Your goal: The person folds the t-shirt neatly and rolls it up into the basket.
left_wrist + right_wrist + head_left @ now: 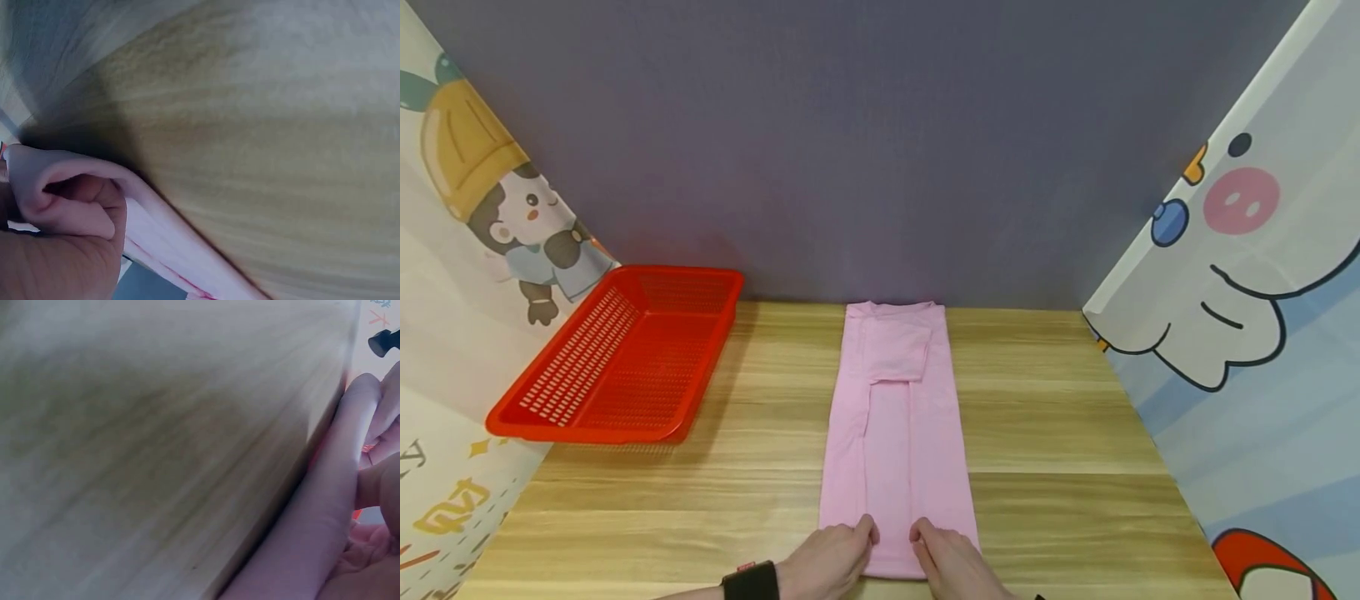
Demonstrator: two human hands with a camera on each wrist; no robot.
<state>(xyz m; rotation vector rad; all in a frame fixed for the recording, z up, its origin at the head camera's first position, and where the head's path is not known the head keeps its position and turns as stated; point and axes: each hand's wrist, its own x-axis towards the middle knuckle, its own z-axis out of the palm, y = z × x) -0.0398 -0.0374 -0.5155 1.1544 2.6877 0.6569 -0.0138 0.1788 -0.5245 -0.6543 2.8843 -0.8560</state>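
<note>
A pink garment [891, 450], folded into a long narrow strip, lies flat on the table with its near end towards me. A square flap [897, 352] of the same cloth lies over its far part. My left hand [831, 557] pinches the near end at its left side; in the left wrist view the cloth [169, 244] curls over the fingers. At the right side of that end, my right hand [955, 562] pinches the garment too, and the right wrist view has its thumb and fingers about the cloth edge [312, 519]. Some fingertips are hidden.
A red plastic basket [647, 375] with slotted walls stands at the back left of the wooden table [1037, 417]. Behind the table rises a grey panel [895, 150]. Cartoon-printed sheets [1285, 317] close off the left and right sides. A black band [751, 581] circles my left wrist.
</note>
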